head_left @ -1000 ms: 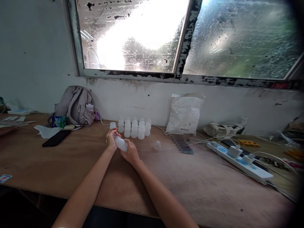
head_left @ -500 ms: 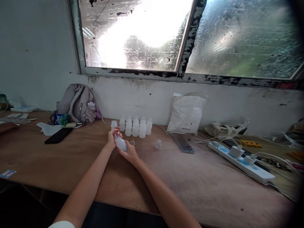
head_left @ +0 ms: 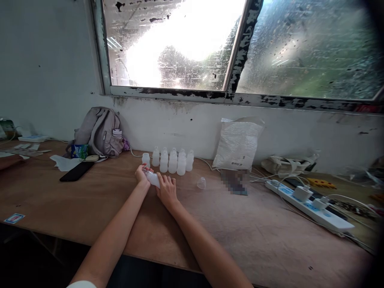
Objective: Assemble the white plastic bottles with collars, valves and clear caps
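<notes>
A translucent white baby bottle (head_left: 154, 179) lies tilted between my hands, low over the table. My left hand (head_left: 141, 174) is closed around its clear top end, and the fingers partly cover that part. At the other end my right hand (head_left: 168, 191) grips the bottle's base from above, knuckles up; its thumb is hidden. Just beyond my hands, several similar white bottles with clear tops (head_left: 172, 161) stand upright in a cluster. One shorter bottle without a clear top (head_left: 146, 159) stands at their left. A clear dome-shaped cap (head_left: 201, 183) sits to the right of my right hand.
A grey backpack (head_left: 99, 132), a black phone (head_left: 77, 171) and a white tissue (head_left: 64, 163) are on the left. A white plastic mailer (head_left: 237, 144) leans against the wall. At the right lies a white power strip (head_left: 309, 204) with chargers and cables.
My right hand has turned over on the bottle's base, its back now facing up. The small clear piece on the table beside it is now hidden behind its fingers. The view has shifted slightly.
</notes>
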The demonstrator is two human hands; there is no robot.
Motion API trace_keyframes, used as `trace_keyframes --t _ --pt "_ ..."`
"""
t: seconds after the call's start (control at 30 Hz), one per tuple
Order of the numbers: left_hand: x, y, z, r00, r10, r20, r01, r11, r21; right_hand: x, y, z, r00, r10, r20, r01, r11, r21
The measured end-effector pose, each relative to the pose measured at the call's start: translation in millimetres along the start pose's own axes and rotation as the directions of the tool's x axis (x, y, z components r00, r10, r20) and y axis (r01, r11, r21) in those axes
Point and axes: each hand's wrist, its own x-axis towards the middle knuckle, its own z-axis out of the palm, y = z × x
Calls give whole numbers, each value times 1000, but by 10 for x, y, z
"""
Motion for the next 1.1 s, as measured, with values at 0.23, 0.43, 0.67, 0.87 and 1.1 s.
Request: trace_keyframes --t 0.23,0.43,0.67,0.87,1.1 --pt "63 -91 -43 990 55 -134 -50 998 41 -5 -29 17 997 56 -51 -55 998 32" --pt "14 -69 -27 995 -6 -97 7 1000 10 18 125 77 998 66 -2 -63 956 287" --pt "-9 -74 -8 993 -92 70 96 995 -42 31 311 95 995 55 78 -88 850 519" --pt "143 104 -121 986 -110 127 120 990 -74 1 384 86 985 119 126 -166 855 492" --pt "209 90 -193 934 -224 279 237 971 -15 41 540 152 950 285 128 -306 775 552"
